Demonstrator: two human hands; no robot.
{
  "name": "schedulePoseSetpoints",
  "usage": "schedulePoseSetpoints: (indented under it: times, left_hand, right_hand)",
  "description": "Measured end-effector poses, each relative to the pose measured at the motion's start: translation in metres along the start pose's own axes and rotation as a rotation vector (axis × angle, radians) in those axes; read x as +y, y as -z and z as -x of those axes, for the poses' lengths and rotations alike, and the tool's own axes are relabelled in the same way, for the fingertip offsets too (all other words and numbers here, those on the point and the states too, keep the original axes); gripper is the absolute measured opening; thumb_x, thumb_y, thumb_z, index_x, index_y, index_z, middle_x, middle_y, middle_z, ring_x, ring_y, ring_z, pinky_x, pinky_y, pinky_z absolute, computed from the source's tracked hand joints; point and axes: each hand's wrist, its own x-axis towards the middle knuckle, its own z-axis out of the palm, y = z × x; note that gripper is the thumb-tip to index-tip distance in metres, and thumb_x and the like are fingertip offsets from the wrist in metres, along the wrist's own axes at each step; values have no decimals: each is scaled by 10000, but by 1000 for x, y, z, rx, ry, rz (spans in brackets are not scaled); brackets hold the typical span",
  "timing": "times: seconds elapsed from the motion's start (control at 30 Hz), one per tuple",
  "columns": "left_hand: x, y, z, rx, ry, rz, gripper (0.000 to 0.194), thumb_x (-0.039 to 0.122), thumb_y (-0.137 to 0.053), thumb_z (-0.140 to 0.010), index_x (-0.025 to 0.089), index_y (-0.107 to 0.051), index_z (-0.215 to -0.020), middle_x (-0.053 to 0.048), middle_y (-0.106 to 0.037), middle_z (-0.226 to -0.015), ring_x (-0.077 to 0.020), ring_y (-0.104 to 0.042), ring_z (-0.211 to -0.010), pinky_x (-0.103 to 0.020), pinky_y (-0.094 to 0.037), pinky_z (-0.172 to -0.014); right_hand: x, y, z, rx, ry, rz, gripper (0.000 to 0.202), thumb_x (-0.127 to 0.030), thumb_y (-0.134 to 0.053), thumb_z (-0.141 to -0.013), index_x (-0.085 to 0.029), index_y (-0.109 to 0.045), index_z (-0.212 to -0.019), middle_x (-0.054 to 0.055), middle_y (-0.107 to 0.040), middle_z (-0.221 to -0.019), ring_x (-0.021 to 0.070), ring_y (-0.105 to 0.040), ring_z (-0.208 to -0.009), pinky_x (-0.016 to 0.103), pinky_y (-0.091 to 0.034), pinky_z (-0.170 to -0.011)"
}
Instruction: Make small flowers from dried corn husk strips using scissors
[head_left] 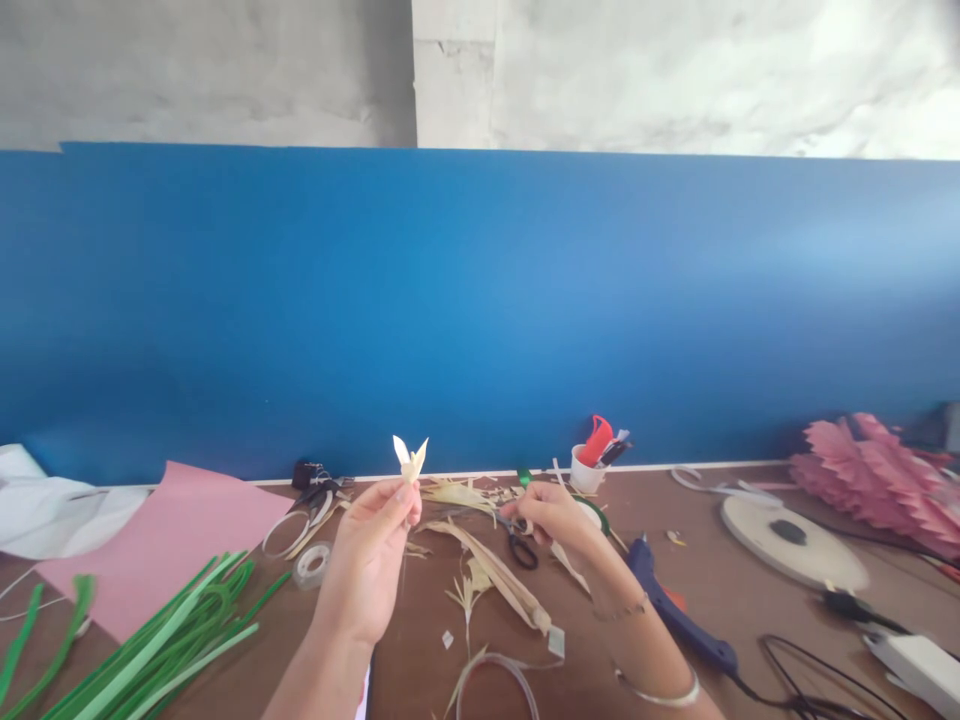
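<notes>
My left hand [375, 560] is raised over the table, thumb and fingers pinched on the base of a small cream flower-like piece [412, 462] with pointed petals standing up. To the right, my right hand [559, 520] reaches down with its fingers curled around a handle of the dark scissors [521, 548], whose blades lie toward the pale dried strips. Between the hands, a long dried husk [495, 570] and a small pale leafy sprig [470, 588] lie on the brown table [420, 640].
Green stems [172, 640] and pink paper [180, 520] lie left, near a tape roll [311, 565]. A white cup [587, 470] of tools stands behind. Rightward are a blue glue gun [679, 610], round beige disc [795, 545], pink paper flowers [870, 480] and cords.
</notes>
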Motion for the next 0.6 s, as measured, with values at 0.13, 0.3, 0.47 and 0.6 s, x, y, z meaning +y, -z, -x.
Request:
schedulePoseSetpoints:
  times: [0.13, 0.3, 0.47, 0.6]
  left_hand:
    - [-5, -1, 1, -90, 44, 39, 278, 344, -818, -650, 166, -620, -571, 26, -500, -597, -107, -408, -633, -209, -387, -645]
    - [-17, -4, 3, -152, 182, 117, 256, 321, -796, -683, 160, -621, -590, 28, -490, -591, -98, -402, -597, -211, -381, -595]
    - [-27, -7, 6, -114, 322, 141, 225, 292, -827, -631, 143, -659, -647, 27, -512, -602, -88, -431, -588, -204, -390, -586]
    - [-32, -8, 7, -95, 397, 145, 230, 281, -842, -603, 137, -674, -667, 24, -531, -599, -81, -453, -577, -191, -389, -570]
  right_hand:
    - [-6, -4, 7, -35, 47, -109, 123, -198, -521, -644, -196, -439, -553, -31, -608, -535, 26, -331, -342, 179, -217, -365]
    - [-23, -7, 20, -102, 82, -190, 230, -344, -654, -744, -160, -603, -616, -20, -585, -522, 72, -507, -453, 184, -382, -451]
    - [-42, -12, 40, -76, 158, -235, 281, -384, -686, -747, -153, -698, -906, 67, -718, -818, 163, -668, -743, 268, -528, -718]
    - [-53, -16, 57, 40, 391, -30, 157, -289, -613, -811, -190, -685, -909, 60, -710, -848, 186, -667, -758, 301, -531, -712]
